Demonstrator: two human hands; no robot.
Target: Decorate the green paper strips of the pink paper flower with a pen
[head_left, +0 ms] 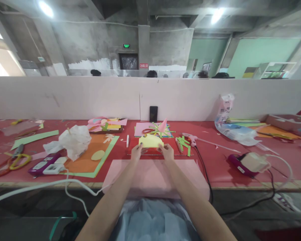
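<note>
A piece of yellow paper (151, 142) is stretched between my two hands above the red table. My left hand (137, 152) pinches its left end, and my right hand (167, 152) grips the right end. Just behind the paper lie green paper strips with a pink paper cone (163, 126) among them, on top of pink and blue sheets. Red-handled scissors (147, 131) are partly hidden there. Beside my right hand are short green strips (184, 144) and a pink glue gun (192, 139). A white marker-like stick (127, 141) rests left of my left hand.
A pink sheet (155, 172) covers the front edge below my wrists. Orange paper (82, 162), crumpled white plastic (75, 142) and a purple power strip (45, 164) lie left. Another power strip (243, 165) with cables sits right. A phone (153, 114) leans on the partition.
</note>
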